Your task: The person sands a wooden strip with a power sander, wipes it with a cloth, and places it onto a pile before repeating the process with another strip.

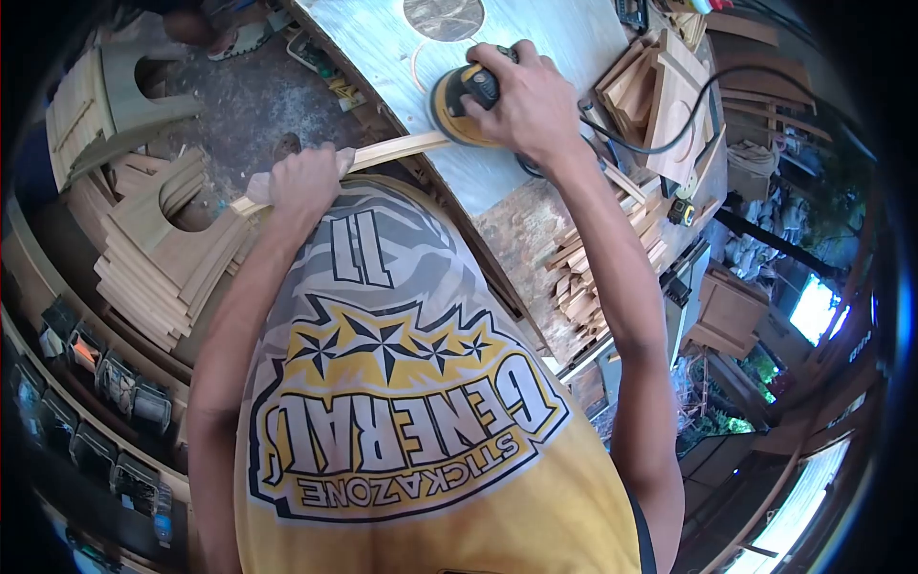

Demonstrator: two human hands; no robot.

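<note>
My left hand (301,182) is closed around a narrow wooden strip (397,146), near its left end. From there the strip reaches across to the bench, where its right end meets the lower edge of a yellow and black power sander (449,107). My right hand (529,100) grips the sander from above, fingers wrapped over its black top. Beneath the sander lies a pale, smooth board (373,38) with a round cutout near the top. Whether the pad presses on the strip or only touches it is hidden.
A black cable (703,96) curves off to the right. Stacked wooden pieces (669,115) and loose offcuts (593,277) lie on the bench, near a tape measure (681,212). Curved cut panels (158,258) are piled at left. Someone's foot (241,40) shows at the upper left.
</note>
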